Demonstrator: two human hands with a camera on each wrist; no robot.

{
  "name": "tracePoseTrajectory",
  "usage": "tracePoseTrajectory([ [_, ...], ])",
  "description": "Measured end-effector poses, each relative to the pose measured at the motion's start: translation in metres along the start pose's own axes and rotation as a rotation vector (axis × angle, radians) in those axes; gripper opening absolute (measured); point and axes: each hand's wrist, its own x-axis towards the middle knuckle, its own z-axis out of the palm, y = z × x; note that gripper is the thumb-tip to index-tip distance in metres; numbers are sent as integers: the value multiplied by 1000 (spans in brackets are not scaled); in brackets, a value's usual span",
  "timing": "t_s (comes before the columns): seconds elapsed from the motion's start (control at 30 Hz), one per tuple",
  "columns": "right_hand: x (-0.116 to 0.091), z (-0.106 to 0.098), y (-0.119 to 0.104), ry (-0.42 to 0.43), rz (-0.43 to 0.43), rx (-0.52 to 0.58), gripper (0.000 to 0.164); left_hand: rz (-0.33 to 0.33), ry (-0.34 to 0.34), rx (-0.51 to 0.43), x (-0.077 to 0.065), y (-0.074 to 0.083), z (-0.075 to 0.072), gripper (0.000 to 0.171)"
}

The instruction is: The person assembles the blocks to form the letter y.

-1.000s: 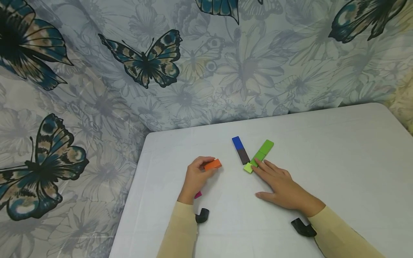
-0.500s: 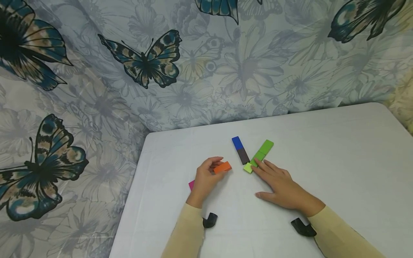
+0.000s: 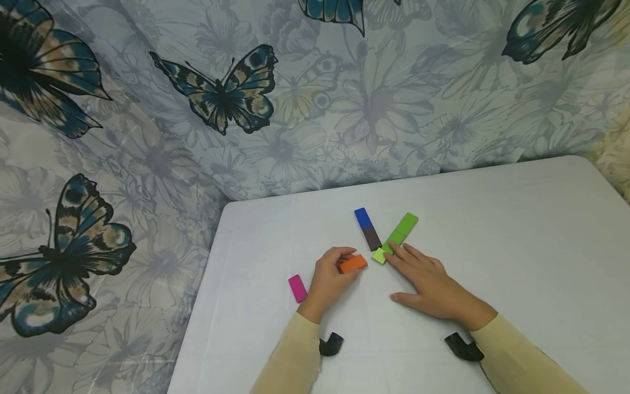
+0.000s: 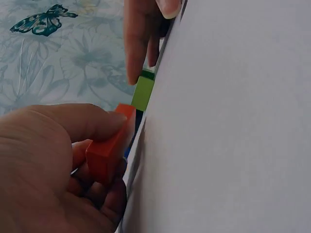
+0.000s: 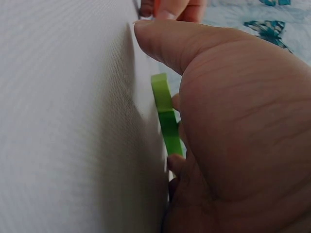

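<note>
My left hand (image 3: 331, 279) pinches an orange block (image 3: 353, 264) between thumb and fingers, a little left of the other blocks. In the left wrist view the orange block (image 4: 111, 145) shows its long side, with the thumb on top. My right hand (image 3: 430, 284) lies with fingers outstretched, fingertips at a row of green blocks (image 3: 400, 232). At that row's near end sits a light green block (image 3: 378, 255), also seen as a light green block (image 5: 161, 92) in the right wrist view. A blue block (image 3: 362, 217) and a dark brown block (image 3: 371, 238) form a second slanted row, meeting the green row in a V.
A magenta block (image 3: 297, 288) lies on the white table (image 3: 517, 230), just left of my left wrist. Black camera mounts (image 3: 332, 345) sit at both wrists. Behind the table's far edge hangs a butterfly-patterned cloth (image 3: 315, 120).
My left hand has moved right and slightly nearer with the orange block, toward the light green block. The magenta block has come out from behind that hand. My right hand stays put.
</note>
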Motion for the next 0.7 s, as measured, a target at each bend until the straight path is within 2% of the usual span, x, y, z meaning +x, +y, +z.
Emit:
tracePoseTrajectory([
  [0.17, -1, 0, 2, 9, -5, 1, 89, 26, -41, 137, 0, 0, 9, 44],
  [0.27, -1, 1, 3, 10, -3, -2, 90, 25, -81, 157, 0, 1, 9, 50],
  [0.37, -1, 2, 3, 15, -9, 0, 90, 15, -157, 133, -1, 1, 4, 58],
  [0.57, 0, 2, 2, -8, 6, 9, 90, 21, -335, 39, -4, -1, -15, 65],
  [0.63, 0, 2, 2, -16, 12, 9, 90, 29, -350, 4, -4, -1, -20, 66],
  [0.7, 1, 1, 2, -18, 10, 8, 90, 28, -335, -23, -4, -2, -21, 62],
])
